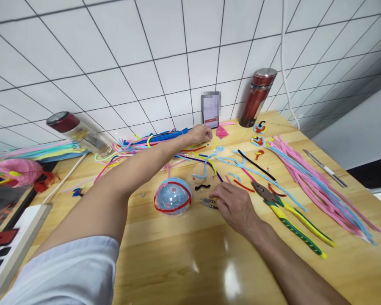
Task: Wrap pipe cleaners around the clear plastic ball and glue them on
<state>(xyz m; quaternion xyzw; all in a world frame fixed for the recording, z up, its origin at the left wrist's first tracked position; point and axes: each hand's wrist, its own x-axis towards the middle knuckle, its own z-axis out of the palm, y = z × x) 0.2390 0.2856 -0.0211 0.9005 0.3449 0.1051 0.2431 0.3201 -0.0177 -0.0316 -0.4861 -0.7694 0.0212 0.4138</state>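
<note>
My left hand [203, 134] is stretched far forward, its fingers curled in, just below the phone [211, 111] leaning on the wall. Whether those fingers hold anything is hidden. Low over the table, my right hand [236, 207] has its fingers closed around small thread snips [208, 203], the blades pointing left. Left of the snips sits a clear dome [173, 198] wrapped in blue, with a red pipe cleaner around its rim. A short wavy black pipe cleaner [202, 187] lies between dome and right hand. Loose blue pipe cleaners [231, 162] spread beyond it.
Pliers [288, 216] with yellow-green handles lie right of my right hand. Pink pipe cleaners [307, 186] and a craft knife [324, 167] are farther right. A red flask [258, 97] and a glass bottle [82, 133] stand by the wall. A power strip [19, 241] lies left.
</note>
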